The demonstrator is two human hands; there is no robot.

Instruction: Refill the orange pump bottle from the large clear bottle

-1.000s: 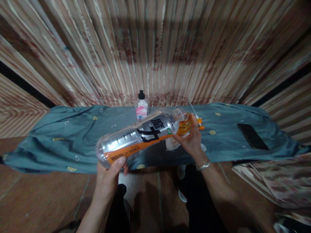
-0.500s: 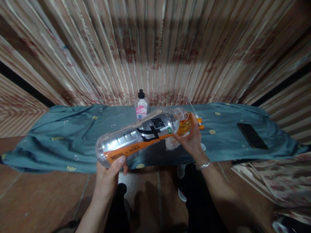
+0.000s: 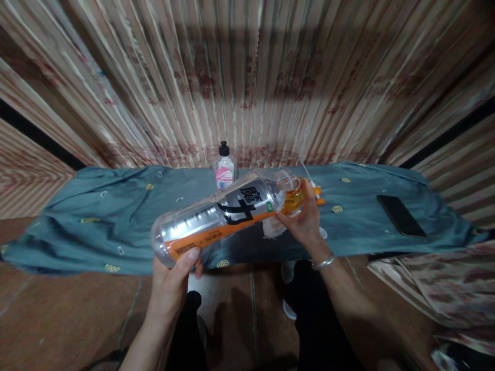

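My left hand (image 3: 176,275) is closed round the base of a large clear plastic drink bottle (image 3: 216,216) with a silver and orange label. The bottle lies tilted, its neck to the right and higher than its base. At its mouth is a small clear bottle (image 3: 293,202) of amber liquid, gripped by my right hand (image 3: 303,221). The two mouths meet or nearly meet; I cannot tell whether they touch. Just behind my right fingers lies an orange and white spray or pump head (image 3: 317,195) with a thin clear tube. A small white cap (image 3: 323,234) shows beside my right wrist.
A clear bottle with a black cap and pink-white label (image 3: 225,172) stands at the back of the teal cloth (image 3: 116,216). Beneath the bottles is a crumpled whitish thing (image 3: 274,228). A dark phone (image 3: 401,215) lies at the right. A patterned curtain (image 3: 247,77) hangs behind.
Both hands and bottles hold almost the same pose. The large bottle's base has shifted very slightly left.
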